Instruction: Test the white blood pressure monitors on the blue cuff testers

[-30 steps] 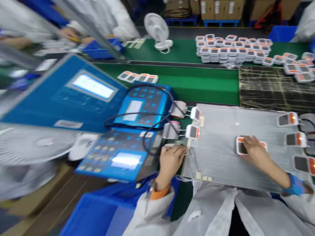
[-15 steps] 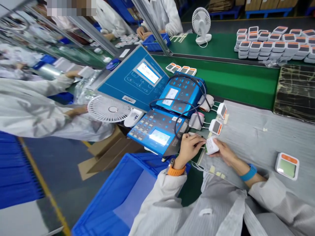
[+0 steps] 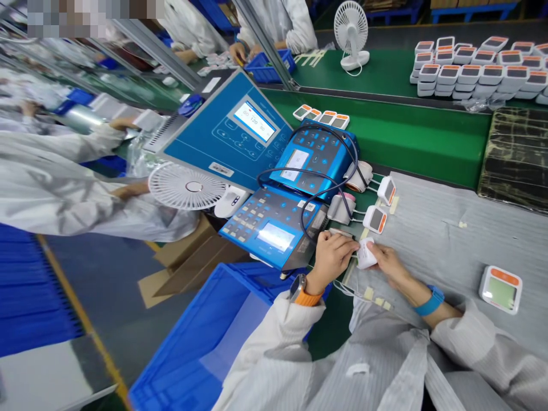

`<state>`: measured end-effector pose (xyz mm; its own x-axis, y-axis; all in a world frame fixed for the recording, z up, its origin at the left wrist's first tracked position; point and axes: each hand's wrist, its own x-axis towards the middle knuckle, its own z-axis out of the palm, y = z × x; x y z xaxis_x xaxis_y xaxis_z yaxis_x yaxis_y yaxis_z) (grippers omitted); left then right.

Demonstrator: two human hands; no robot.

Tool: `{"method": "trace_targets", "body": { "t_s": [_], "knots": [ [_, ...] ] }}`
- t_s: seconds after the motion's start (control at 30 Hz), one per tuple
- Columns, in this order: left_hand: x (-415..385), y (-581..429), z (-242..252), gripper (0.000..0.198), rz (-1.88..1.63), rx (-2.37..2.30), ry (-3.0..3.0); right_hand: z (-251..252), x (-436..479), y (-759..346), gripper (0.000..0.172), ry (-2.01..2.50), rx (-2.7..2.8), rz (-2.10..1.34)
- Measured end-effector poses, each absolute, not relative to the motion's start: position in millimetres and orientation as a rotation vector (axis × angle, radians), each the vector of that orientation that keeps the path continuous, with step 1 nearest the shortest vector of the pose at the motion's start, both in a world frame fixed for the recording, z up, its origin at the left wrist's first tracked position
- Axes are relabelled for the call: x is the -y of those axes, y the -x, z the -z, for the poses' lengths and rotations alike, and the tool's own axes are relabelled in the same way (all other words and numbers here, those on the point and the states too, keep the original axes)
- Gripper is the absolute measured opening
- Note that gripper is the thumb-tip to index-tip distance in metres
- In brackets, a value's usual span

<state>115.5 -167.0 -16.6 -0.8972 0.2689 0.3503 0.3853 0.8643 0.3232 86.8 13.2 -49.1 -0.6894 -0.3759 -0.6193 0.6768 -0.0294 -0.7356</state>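
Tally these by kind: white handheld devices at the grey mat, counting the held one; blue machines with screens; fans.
White devices at the grey mat: 4
Blue machines: 3
Fans: 2
Total: 9

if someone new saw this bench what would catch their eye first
Probably the big blue machine with its lit screen, left of the person's hands. Next, the white gadget in the right hand, with the left hand close beside it. Then the orange-and-white gadgets piled at the upper right.
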Motion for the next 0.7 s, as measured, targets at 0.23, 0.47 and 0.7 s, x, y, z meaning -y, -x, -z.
{"method": "trace_targets", "body": {
  "t_s": [0.23,0.47,0.7],
  "knots": [
    [166.6,-134.4,8.2,0.014,0.608,2.711,0.452,45.2,-14.5,-86.1,0.058,-0.401,-1.398,1.853],
    [165.6,-135.1,10.9,0.016,0.706,2.821,0.450,43.0,-14.7,-85.3,0.057,-0.402,-1.432,1.840],
    [167.8,-135.3,14.4,0.020,0.715,2.862,0.481,40.9,-11.0,-87.4,0.060,-0.386,-1.491,1.845]
  ]
}}
